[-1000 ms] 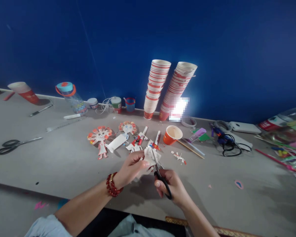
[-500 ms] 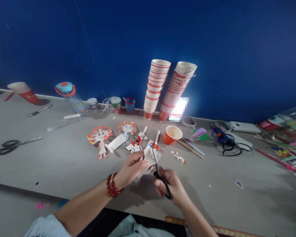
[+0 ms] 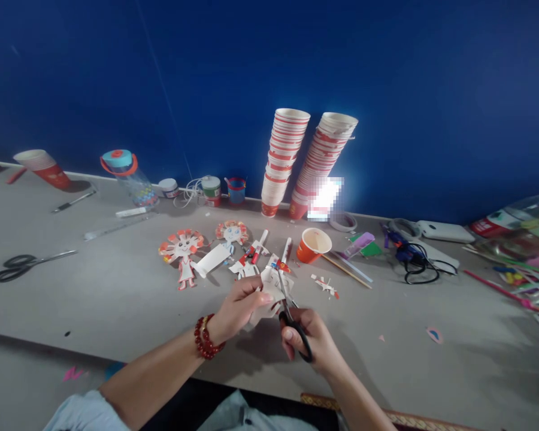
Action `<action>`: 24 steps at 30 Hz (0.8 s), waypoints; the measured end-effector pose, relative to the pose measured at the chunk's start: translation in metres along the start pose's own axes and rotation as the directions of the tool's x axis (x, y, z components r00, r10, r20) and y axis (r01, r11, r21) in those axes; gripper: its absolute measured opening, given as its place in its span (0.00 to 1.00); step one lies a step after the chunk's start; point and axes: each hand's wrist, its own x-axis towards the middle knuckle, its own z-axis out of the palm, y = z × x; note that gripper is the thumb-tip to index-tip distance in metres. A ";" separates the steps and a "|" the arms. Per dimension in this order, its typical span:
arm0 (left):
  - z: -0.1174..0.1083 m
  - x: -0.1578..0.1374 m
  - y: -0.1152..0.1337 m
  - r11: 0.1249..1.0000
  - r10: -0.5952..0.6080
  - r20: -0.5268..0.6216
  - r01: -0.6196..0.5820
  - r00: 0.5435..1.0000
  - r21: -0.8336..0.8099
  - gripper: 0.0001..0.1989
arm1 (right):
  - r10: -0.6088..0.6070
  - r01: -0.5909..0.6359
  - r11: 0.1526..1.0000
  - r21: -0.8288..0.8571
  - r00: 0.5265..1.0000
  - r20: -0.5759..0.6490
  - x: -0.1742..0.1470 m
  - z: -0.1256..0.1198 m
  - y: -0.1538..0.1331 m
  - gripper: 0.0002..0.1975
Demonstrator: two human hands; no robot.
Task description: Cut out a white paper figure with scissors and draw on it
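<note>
A piece of white paper (image 3: 272, 286) with dark drawn lines is pinched in my left hand (image 3: 241, 308), which has red beads round the wrist. Black-handled scissors (image 3: 303, 342) are gripped in my right hand (image 3: 312, 340), with their blades at the paper. Just beyond my hands lie paper scraps and two markers, one of them a red-and-white marker (image 3: 259, 246). A paper doll with an orange fringed head (image 3: 186, 257) lies to the left, and a second paper doll (image 3: 232, 233) with a blue-drawn face is behind it.
An orange paper cup (image 3: 313, 245) stands beyond my right hand. Two tall stacks of paper cups, one on the left (image 3: 285, 161), lean near the blue wall. Another pair of scissors (image 3: 36, 263) lies at far left. A black cable (image 3: 424, 263) and craft sticks are on the right.
The scissors and the paper shift only very slightly. Both hands keep their grips, and the rest of the table looks the same.
</note>
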 end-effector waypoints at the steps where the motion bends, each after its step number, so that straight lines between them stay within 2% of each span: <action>1: 0.000 0.000 0.000 1.000 -0.009 0.002 0.009 1.000 -0.007 0.05 | -0.001 0.001 1.000 -0.001 1.000 -0.004 0.000 0.001 0.000 0.31; 4: 0.000 -0.001 -0.003 0.997 -0.054 -0.002 0.054 0.999 -0.049 0.05 | -0.015 0.015 1.000 0.001 1.000 -0.012 0.000 0.002 -0.001 0.31; 11: 0.000 -0.002 -0.012 0.987 -0.140 -0.104 0.130 0.985 -0.099 0.08 | -0.071 0.071 0.997 0.035 0.997 -0.006 0.001 0.004 -0.005 0.31; 24: 0.004 -0.002 -0.008 0.989 -0.119 0.026 0.121 0.993 -0.090 0.08 | -0.088 0.089 0.994 0.064 0.996 -0.023 0.003 0.006 -0.002 0.31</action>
